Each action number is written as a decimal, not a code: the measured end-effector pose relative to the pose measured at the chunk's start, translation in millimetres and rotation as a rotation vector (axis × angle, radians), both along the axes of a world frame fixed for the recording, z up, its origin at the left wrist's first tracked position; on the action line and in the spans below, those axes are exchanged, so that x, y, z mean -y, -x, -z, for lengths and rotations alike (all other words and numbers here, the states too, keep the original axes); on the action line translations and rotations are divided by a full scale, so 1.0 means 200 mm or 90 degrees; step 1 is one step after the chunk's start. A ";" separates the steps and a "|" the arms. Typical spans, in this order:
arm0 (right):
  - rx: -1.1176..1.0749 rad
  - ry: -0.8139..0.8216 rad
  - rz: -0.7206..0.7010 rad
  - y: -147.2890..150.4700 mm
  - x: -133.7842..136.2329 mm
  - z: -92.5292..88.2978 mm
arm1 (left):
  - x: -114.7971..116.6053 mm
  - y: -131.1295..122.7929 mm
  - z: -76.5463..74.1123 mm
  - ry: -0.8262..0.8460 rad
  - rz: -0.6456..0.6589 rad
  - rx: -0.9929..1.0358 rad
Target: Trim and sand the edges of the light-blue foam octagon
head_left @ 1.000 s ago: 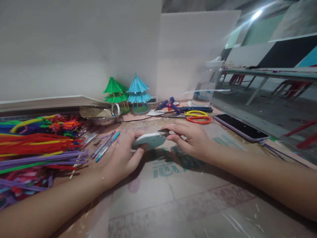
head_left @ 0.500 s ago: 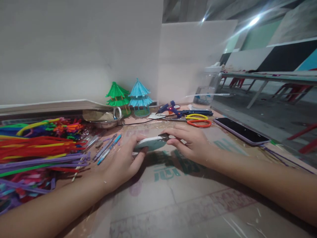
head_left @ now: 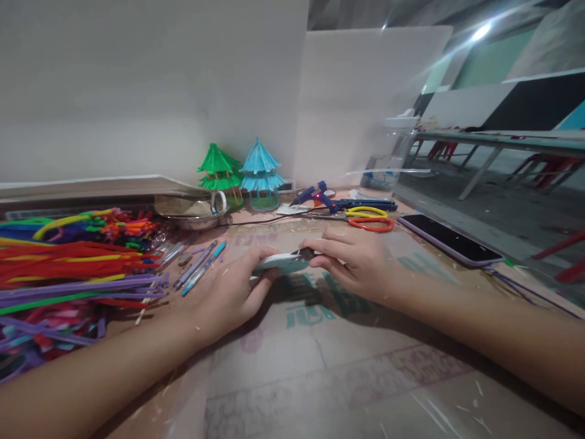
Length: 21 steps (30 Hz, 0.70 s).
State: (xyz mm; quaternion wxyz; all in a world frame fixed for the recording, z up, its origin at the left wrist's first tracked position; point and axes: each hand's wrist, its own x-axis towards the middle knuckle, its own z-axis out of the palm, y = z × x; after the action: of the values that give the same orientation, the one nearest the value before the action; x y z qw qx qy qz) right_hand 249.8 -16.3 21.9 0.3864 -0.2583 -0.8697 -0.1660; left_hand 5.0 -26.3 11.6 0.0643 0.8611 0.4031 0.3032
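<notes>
My left hand (head_left: 237,280) pinches a flat, pale disc (head_left: 281,263) between thumb and fingers, above the middle of the covered tabletop. The disc has a white upper edge and a bluish-green tint below. My right hand (head_left: 351,259) grips a small dark piece (head_left: 305,253) between thumb and forefinger, against the disc's right edge. What kind of thing this piece is, I cannot make out. Fingers hide both ends of what I hold. Printed cardboard (head_left: 320,378) under clear plastic lies beneath my hands.
Colourful pipe cleaners (head_left: 77,262) fill the left side, with pens (head_left: 201,271) beside them. Green (head_left: 219,174) and blue (head_left: 260,174) tiered models stand at the back. A glue gun (head_left: 315,196), scissors (head_left: 370,218) and a clear jug (head_left: 388,152) are behind; a phone (head_left: 450,239) lies right.
The view has shifted slightly, moving the background a little up and right. The disc now shows a thinner face. Both hands keep their grips.
</notes>
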 end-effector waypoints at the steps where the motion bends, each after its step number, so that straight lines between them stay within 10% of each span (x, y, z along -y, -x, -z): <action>1: 0.000 0.000 0.002 0.00 0.00 0.00 | 0.00 0.00 0.00 0.001 0.001 0.009; 21: 0.001 -0.046 0.001 0.00 0.00 -0.01 | -0.01 0.00 0.02 -0.027 0.017 -0.012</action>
State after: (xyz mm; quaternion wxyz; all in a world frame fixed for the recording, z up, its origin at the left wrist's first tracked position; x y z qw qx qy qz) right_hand 248.8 -16.3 24.0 0.3946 -0.2446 -0.8633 -0.1980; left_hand 4.2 -23.5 7.2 0.0459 0.8704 0.3858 0.3025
